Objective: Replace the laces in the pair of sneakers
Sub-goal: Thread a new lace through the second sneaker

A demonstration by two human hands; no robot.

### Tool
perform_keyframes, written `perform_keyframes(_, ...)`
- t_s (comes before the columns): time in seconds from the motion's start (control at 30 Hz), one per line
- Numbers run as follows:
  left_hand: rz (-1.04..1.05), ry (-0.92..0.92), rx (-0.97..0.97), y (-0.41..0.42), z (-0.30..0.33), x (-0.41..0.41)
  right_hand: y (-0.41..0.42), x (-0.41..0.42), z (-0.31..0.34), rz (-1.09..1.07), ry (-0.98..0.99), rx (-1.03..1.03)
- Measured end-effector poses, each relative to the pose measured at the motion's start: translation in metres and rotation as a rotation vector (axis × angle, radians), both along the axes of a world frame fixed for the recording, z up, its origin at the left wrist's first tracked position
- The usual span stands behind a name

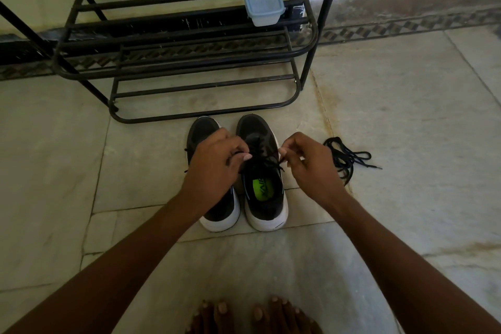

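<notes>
Between the two hands, on the pale stone floor [379, 122], stands the right sneaker [264, 171] of a black pair with white soles, toe pointing away from the person, its green insole label showing just behind the fingers. At its left side the left hand [214, 163] curls over the lacing, thumb and fingers pinching the black lace [267, 161] threaded through this shoe; at its right side the right hand [306, 160] pinches the other end of the same lace with fingers bent. Under the left hand, touching the first shoe side by side, sits the left sneaker [203, 133], mostly hidden by that hand and wrist. Just beyond the right hand's knuckles, a loose black lace [345, 157] lies bundled on the floor. Ahead of both hands stands a black metal shoe rack [189, 62], and on its upper shelf rests a lidded plastic container [263, 3]. Nearest the camera, behind both forearms, the person's bare toes [254, 314] show.
</notes>
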State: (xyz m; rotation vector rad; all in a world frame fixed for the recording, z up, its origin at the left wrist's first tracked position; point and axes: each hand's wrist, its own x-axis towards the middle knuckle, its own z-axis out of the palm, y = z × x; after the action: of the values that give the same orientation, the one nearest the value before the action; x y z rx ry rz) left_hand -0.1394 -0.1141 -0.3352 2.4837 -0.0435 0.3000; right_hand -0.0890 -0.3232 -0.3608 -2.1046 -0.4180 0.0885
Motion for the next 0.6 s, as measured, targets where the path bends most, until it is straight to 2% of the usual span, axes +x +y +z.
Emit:
perform_keyframes(0.17,-0.187,0.089,0.112,0.020,0.004,-0.003,-0.017,0.000,0.007,0.103,0.134,0.078)
perform_keyframes(0.27,-0.204,0.123,0.143,0.021,0.007,0.000,-0.018,-0.003,0.009,0.126,0.330,0.213)
perform_keyframes(0.4,0.014,0.187,-0.159,0.011,0.012,0.000,-0.015,-0.008,0.014,0.176,0.480,0.341)
perform_keyframes(0.47,0.122,0.221,-0.344,0.001,0.012,0.004,-0.012,-0.009,0.018,0.229,0.378,0.281)
perform_keyframes(0.6,0.198,0.282,-0.641,-0.016,0.014,0.010,-0.001,-0.009,0.024,0.424,-0.242,-0.058)
